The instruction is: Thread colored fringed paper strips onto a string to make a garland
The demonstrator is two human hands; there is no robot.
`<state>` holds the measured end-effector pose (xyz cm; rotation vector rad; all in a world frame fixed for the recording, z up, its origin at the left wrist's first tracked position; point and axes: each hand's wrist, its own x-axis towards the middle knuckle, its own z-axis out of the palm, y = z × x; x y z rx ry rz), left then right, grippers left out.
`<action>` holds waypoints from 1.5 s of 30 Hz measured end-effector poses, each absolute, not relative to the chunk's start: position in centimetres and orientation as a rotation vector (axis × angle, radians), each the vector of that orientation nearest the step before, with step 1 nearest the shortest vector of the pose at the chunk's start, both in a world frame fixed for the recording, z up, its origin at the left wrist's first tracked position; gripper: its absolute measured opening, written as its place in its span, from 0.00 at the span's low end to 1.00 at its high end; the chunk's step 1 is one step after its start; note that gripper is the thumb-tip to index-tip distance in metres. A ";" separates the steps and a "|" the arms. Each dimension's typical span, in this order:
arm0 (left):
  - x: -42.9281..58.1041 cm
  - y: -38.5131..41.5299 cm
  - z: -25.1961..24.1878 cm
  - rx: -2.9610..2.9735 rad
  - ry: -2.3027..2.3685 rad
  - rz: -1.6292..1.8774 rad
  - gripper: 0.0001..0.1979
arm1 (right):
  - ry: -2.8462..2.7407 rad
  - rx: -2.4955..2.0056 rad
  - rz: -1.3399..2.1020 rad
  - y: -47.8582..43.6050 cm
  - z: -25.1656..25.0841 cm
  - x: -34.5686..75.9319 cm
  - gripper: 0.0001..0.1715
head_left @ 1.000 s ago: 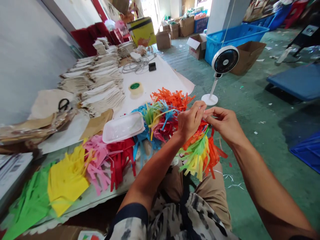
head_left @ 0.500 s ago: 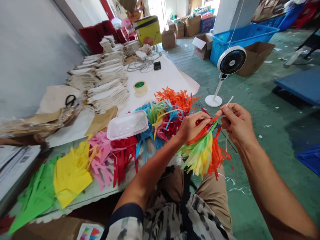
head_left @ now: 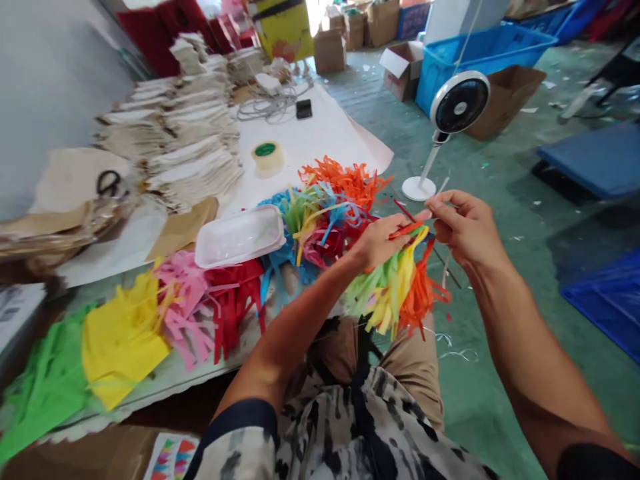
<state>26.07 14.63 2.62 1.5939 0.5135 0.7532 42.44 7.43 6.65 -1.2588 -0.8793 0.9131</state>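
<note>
My left hand [head_left: 383,241] is closed on the top of a tissue-paper tassel garland [head_left: 387,290], whose green, yellow and orange fringes hang over my lap. Close beside it, my right hand [head_left: 463,220] pinches a thin whitish strip [head_left: 444,183], with one end sticking up above the fingers and another hanging below. The fingertips of both hands nearly meet. On the table by my left hand lie orange fringed paper [head_left: 345,180] and mixed tassels in blue, green and pink. Further left are red fringes [head_left: 233,300], pink fringes [head_left: 185,300], yellow tissue [head_left: 120,340] and green tissue [head_left: 47,377].
A white plastic tray [head_left: 240,237] rests on the fringes. Behind it are a tape roll [head_left: 267,157], a black phone-like object [head_left: 303,109], cables and stacked paper bundles [head_left: 195,147]. Scissors [head_left: 109,182] lie left. A white fan [head_left: 457,107] stands right, before a blue crate [head_left: 480,53].
The view has tilted down and shifted slightly right. My left hand still holds the garland; its yellow fringe now shows more at the top. My right hand keeps its pinch on the strip.
</note>
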 end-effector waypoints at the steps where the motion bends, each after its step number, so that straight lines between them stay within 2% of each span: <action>1: 26.2 15.0 2.4 1.542 0.468 0.714 0.06 | -0.900 -1.278 0.929 7.4 6.7 42.7 0.23; 11: 26.2 15.8 2.9 1.596 0.360 0.546 0.15 | -0.963 -1.274 1.048 7.4 7.7 44.1 0.27; 14: 26.5 15.3 3.3 1.841 0.488 0.484 0.11 | -0.934 -1.255 1.035 7.3 7.7 43.9 0.26; 16: 26.7 14.8 3.4 2.027 0.576 0.465 0.14 | -0.908 -1.253 1.013 7.2 7.5 43.7 0.24; 20: 26.2 13.9 3.7 2.208 0.553 0.685 0.10 | -0.888 -1.282 0.960 7.1 6.7 43.5 0.19; 24: 21.3 15.6 6.2 2.390 0.576 0.961 0.08 | -0.908 -1.299 0.934 7.3 6.0 43.5 0.17; 29: 13.6 20.4 9.3 2.917 0.608 0.647 0.17 | -0.947 -1.300 0.915 7.6 6.2 43.1 0.14; 33: 12.3 22.3 8.3 3.129 0.463 0.284 0.13 | -0.963 -1.300 0.907 7.8 6.4 42.6 0.14; 36: 12.5 22.8 7.9 3.157 0.386 0.199 0.09 | -0.981 -1.311 0.894 7.7 6.5 42.3 0.14; 41: 11.9 24.1 9.6 2.854 0.441 0.655 0.06 | -1.010 -1.329 0.871 7.5 6.7 42.1 0.15; 45: 12.6 24.8 10.3 2.265 0.593 1.088 0.10 | -1.049 -1.318 0.848 7.6 6.9 41.9 0.14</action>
